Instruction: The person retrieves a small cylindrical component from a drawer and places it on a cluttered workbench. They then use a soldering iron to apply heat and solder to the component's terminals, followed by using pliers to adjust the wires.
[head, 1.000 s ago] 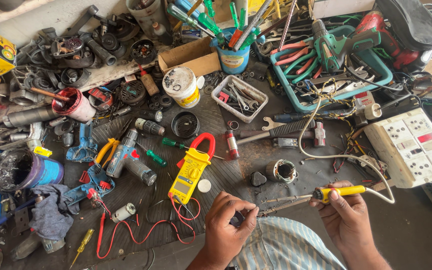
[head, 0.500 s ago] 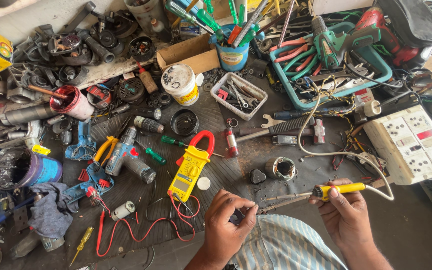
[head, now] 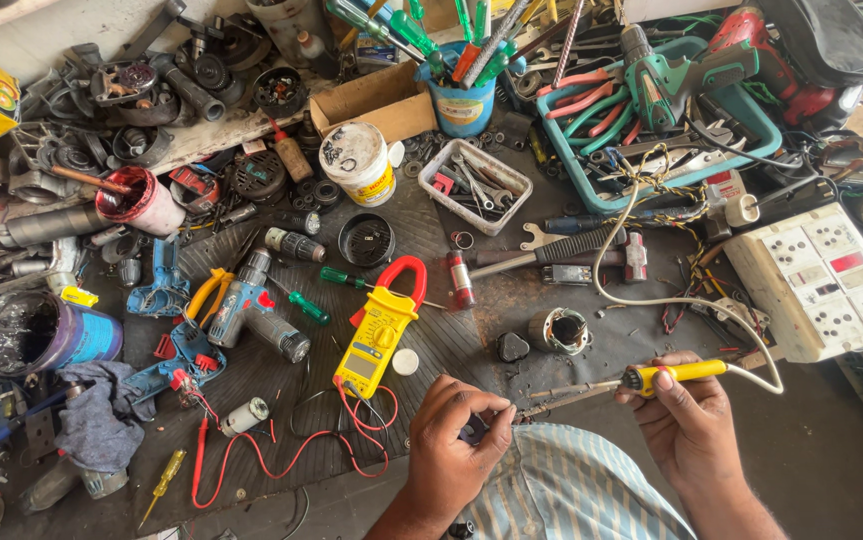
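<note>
The right hand (head: 686, 425) comes up from the bottom edge with its palm turned down and its grip closed around the yellow handle of a soldering iron (head: 651, 377), thumb laid along the top near the front of the handle. The iron lies almost level, its metal shaft pointing left toward the other hand, and its pale cord (head: 641, 300) leaves the back of the handle, loops up over the dark ribbed surface (head: 281, 370) and runs toward the teal tool tray (head: 606, 195). The left hand (head: 456, 445) is curled over the person's striped knee, fingers bent inward and pinched shut on a small dark part (head: 473, 432), most of which is hidden under the fingertips, so its kind cannot be told. The iron's tip ends just beside that hand; whether it touches the part cannot be seen. Just beyond the left hand lies a yellow clamp meter (head: 379, 335) with red jaws, its red and black leads (head: 281, 462) trailing across the surface toward the lower left. A small metal motor housing (head: 559, 330) sits between the meter and the right hand, and a white socket board (head: 821, 280) stands off to the right.
</note>
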{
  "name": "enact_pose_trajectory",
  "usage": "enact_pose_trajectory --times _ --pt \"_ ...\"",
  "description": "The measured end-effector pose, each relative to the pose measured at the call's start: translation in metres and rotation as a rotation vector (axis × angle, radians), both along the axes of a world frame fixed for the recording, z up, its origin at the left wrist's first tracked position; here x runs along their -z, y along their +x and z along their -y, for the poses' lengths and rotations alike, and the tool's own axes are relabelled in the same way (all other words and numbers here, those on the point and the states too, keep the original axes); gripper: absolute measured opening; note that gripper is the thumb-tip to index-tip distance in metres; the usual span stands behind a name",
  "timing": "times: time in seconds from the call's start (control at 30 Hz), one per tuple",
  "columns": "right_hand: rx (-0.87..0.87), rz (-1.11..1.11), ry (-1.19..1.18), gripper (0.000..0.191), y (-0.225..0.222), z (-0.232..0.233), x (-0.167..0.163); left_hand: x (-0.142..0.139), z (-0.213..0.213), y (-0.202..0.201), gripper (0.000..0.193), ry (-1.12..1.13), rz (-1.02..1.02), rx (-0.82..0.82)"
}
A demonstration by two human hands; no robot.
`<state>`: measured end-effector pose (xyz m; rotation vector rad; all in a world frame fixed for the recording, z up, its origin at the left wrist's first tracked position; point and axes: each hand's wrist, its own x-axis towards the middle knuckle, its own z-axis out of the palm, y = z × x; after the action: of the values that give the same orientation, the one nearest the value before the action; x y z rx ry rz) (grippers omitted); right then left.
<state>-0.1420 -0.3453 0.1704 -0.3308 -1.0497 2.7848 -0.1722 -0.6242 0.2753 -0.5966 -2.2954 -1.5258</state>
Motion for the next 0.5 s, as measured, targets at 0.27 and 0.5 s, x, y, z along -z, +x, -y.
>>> enact_pose_trajectory --times 0.27,0.5 --pt "0.001 -0.005 -0.003 0.017 0.0008 -0.0005 -0.0010 0.0010 0.0000 0.0016 0.020 0.011 -0.018 0.003" --pt "0.003 -0.002 0.002 0.017 0.0011 -0.0007 -0.0019 0.0000 0.0000 0.0014 0.020 0.002 0.002 0.003"
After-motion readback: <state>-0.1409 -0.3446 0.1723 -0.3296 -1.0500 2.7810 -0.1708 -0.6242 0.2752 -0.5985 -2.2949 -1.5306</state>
